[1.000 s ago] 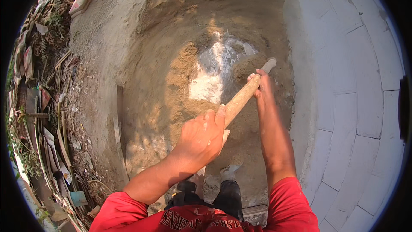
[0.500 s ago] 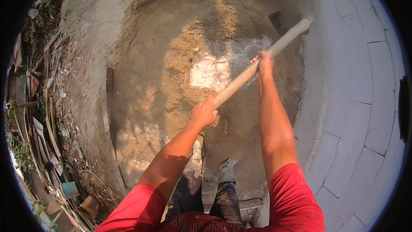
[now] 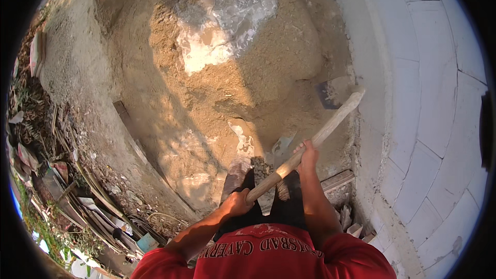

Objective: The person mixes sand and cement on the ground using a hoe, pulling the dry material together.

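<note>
Overhead view of a person in a red shirt point(image 3: 268, 256) standing at the near edge of a mound of sand point(image 3: 268, 67) and working it with a long-handled hoe. Wooden handle point(image 3: 315, 139) runs on a slant from lower left to upper right, its pale upper length ending at the metal blade point(image 3: 330, 93), which sits at the right foot of the mound, just beside the white block wall point(image 3: 429, 124); whether the blade edge is bedded in the sand cannot be told. Left hand point(image 3: 238, 201) is wrapped fully around the lower end of the handle, fingers closed, close to the body. Right hand point(image 3: 307, 154) is likewise closed around the handle farther up, with the forearm stretched forward. Both hands therefore grip the same shaft, with a stretch of bare wood between them. At the top of the mound lies a pale grey-white patch point(image 3: 222, 20) of wet or powdery material, sunlit at its lower left and partly ringed by loose tan sand. 2 dark boots point(image 3: 240, 168) and dark trouser legs show below the handle, the boots standing on sand-strewn ground. A flat board point(image 3: 338, 180) lies near the base of the wall to the right of the feet. Along the left side, beyond a concrete kerb point(image 3: 77, 88), lies a litter of sticks, scraps and debris point(image 3: 57, 175), well apart from the hands.
</note>
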The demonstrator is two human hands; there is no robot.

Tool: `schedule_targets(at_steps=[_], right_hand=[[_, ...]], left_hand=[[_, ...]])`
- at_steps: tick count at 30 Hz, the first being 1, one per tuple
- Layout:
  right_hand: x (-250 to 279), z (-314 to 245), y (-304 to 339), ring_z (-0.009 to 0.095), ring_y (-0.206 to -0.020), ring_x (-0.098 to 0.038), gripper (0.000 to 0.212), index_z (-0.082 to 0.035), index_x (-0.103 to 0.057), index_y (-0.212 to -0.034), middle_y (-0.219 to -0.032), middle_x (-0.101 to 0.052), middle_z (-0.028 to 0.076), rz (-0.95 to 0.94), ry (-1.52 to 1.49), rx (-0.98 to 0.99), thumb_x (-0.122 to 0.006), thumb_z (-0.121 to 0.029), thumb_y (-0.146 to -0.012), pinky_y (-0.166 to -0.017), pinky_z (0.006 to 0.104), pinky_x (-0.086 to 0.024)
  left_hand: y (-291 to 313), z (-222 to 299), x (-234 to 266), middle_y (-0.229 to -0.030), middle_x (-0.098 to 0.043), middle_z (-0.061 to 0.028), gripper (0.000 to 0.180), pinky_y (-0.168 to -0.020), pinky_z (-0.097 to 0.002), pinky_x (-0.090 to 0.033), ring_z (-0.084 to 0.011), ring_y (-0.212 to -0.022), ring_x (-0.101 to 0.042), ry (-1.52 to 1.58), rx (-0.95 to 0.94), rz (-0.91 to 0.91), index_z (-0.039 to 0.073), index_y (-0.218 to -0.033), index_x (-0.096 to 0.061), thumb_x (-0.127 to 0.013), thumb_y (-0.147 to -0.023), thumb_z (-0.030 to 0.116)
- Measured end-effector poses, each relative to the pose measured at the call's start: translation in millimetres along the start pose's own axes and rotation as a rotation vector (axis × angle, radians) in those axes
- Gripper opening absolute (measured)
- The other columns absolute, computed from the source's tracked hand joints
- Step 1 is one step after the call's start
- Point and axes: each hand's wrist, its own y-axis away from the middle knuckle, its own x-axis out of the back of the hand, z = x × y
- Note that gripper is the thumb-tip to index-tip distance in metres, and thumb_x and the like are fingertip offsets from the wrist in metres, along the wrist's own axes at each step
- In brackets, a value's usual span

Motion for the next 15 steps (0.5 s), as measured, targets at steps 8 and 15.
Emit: schedule_targets(at_steps=[8, 15], right_hand=[[166, -19, -258, 0.026, -0.056, -0.057, 0.011, 0.001, -0.055, -0.088, -0.071, -0.055, 0.011, 0.293, 0.278, -0.014, -0.058, -0.01, -0.086, -0.049, 0.0404, -0.049], [55, -72, -372, 0.025, -0.071, -0.063, 0.027, 0.007, -0.055, -0.109, -0.087, -0.061, 0.014, 0.28, 0.485, -0.155, -0.056, -0.012, -0.089, -0.06, 0.0399, -0.052]], left_hand=[[-226, 122, -77, -0.069, -0.062, -0.0067, 0.028, -0.052, -0.0361, -0.052, -0.0193, -0.052, -0.06, 0.261, 0.164, -0.642, -0.001, -0.093, -0.06, -0.073, -0.078, 0.019], [-306, 188, 22, -0.07, -0.06, -0.0072, 0.025, -0.05, -0.0337, -0.049, -0.0182, -0.056, -0.059, 0.315, 0.199, -0.481, -0.001, -0.089, -0.063, -0.069, -0.083, 0.023]])
